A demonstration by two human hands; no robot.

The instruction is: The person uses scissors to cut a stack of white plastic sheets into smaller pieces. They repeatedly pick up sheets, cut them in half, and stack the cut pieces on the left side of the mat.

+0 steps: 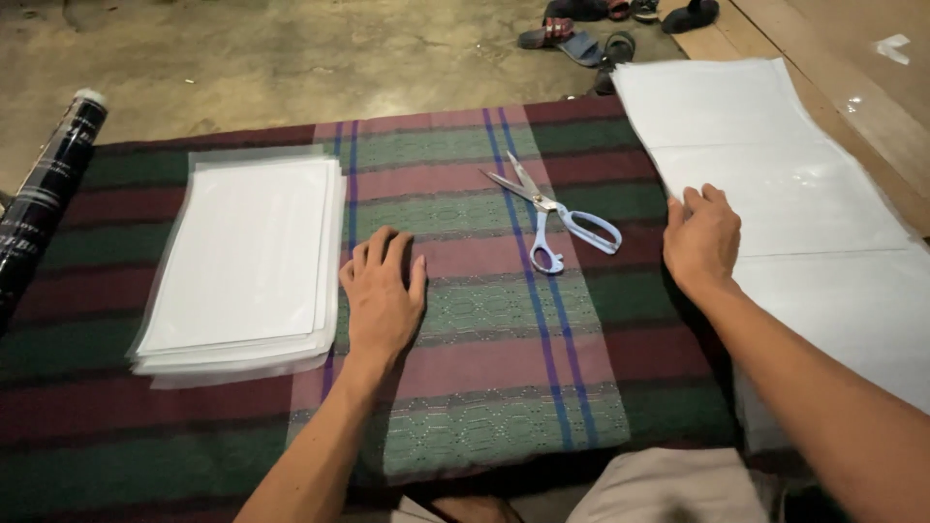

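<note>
At nine o'clock on the striped cloth [484, 387] a cut sheet stack [242, 261] lies finished; left hand [383, 295] rests flat, fingers apart, beside it. Right hand [702, 242] pinches the large uncut sheets [775, 165] at three o'clock; scissors [557, 218] idle between.

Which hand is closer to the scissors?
Right. The right hand lies just right of the scissors, on the big sheets. The left hand rests farther away, below-left, beside the stack.

- The left hand [383, 295] is lying flat, palm down, fingers spread (forearm reaching in from the near edge).
- The right hand [702, 242] is resting knuckles up, fingers curled, its forearm angling from the near right corner.
</note>
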